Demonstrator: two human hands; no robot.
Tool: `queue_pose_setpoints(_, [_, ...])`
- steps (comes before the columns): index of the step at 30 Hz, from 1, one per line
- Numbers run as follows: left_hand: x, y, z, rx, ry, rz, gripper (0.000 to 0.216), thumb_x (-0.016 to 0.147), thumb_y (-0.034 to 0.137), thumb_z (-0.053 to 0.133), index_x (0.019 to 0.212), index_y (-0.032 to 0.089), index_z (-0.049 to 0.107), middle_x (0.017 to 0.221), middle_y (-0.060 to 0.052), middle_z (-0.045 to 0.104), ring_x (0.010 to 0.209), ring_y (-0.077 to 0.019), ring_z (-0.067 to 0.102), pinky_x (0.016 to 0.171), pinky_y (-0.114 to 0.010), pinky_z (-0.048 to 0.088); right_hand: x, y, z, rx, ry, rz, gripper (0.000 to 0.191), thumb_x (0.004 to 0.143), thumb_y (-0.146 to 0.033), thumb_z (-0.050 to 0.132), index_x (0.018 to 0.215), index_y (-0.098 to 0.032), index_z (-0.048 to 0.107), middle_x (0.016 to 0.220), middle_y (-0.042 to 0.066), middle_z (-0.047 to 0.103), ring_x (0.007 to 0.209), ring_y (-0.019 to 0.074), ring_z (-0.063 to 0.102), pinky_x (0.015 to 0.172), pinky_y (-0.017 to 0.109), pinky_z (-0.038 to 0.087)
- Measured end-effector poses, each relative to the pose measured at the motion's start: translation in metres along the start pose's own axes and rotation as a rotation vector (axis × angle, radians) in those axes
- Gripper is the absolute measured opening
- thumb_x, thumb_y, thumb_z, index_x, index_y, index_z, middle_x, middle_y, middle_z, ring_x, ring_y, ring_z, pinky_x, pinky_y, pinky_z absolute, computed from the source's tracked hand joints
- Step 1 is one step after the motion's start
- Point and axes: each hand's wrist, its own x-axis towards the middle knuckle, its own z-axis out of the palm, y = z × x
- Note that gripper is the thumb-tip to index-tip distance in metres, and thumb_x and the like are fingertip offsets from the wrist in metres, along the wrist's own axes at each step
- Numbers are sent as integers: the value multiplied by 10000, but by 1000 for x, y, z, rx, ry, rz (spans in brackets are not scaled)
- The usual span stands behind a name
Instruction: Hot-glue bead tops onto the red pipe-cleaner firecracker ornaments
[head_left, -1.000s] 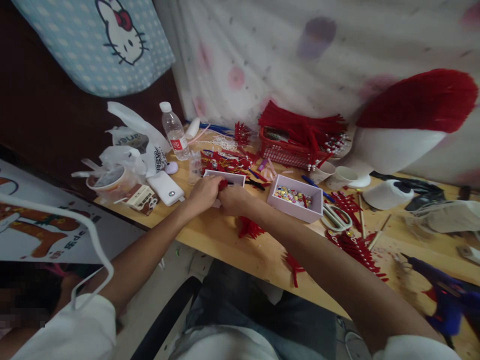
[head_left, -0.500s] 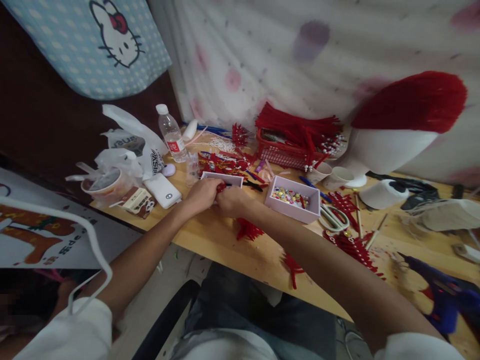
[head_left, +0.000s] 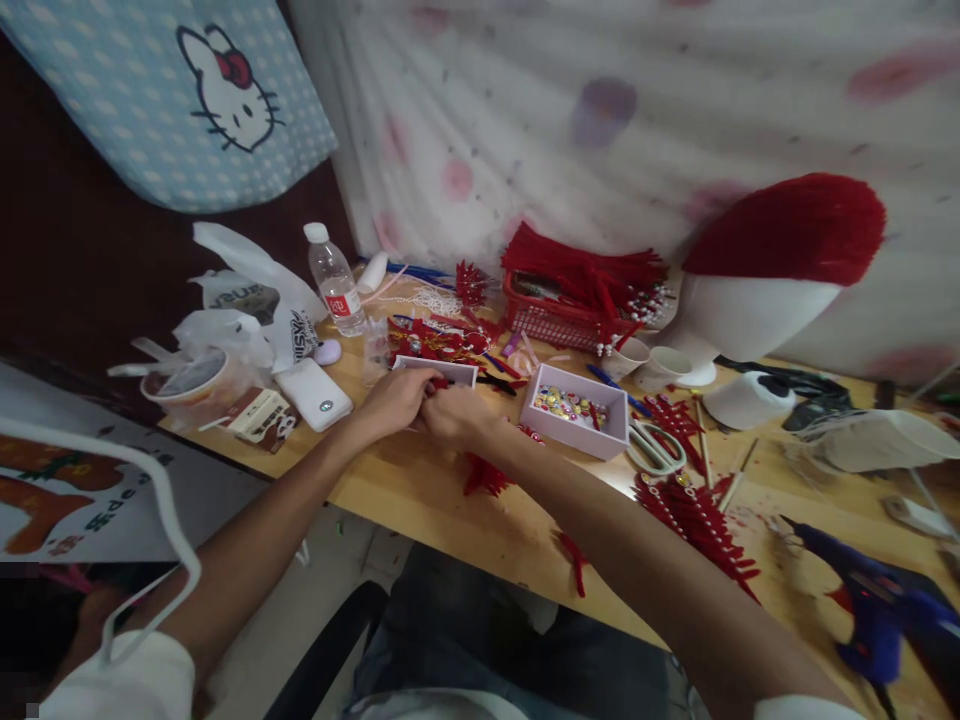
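Note:
My left hand [head_left: 399,400] and my right hand [head_left: 454,414] meet above the table, fingers closed together. A small piece of red fuzzy material [head_left: 438,384] shows between them; its shape is mostly hidden by the fingers. Just behind the hands sits a small pale box [head_left: 457,374]. Beneath my right forearm lies a bunch of red fuzzy stems [head_left: 487,476]. To the right of my right hand stands a lilac box [head_left: 544,418] holding gems and beads. Another red fuzzy piece [head_left: 576,562] rests near the table's front edge.
Scissors [head_left: 657,448], red beaded pieces [head_left: 697,520] and a blue glue gun [head_left: 862,590] lie to the right. A red basket [head_left: 551,322] of stems and a white form with a red top [head_left: 757,310] stand behind. Leftward are a water bottle [head_left: 335,280] and a white power bank [head_left: 313,394].
The view has shifted slightly, so the table's contents sit a little lower and further left. Both hands stay together around the red piece.

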Motion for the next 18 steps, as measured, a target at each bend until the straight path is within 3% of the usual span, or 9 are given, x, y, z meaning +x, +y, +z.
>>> queue_pose_setpoints(9, [3, -1, 1, -87, 35, -70, 454, 858, 130, 380, 1172, 165, 706, 1018, -72, 774, 942, -204, 712, 874, -307, 532, 4, 2, 2, 9, 35, -48, 564, 1046, -475, 256, 1133, -131, 695, 1072, 183, 731, 980, 281, 713, 821, 384, 529])
queue_pose_setpoints(18, [-2, 8, -2, -136, 56, -112, 470, 879, 146, 372, 1237, 176, 673, 1017, -72, 772, 942, -215, 709, 871, -332, 534, 1, 3, -4, 28, 29, 5, 513, 1022, -498, 353, 1134, -152, 713, 1036, 183, 739, 994, 270, 710, 833, 344, 514])
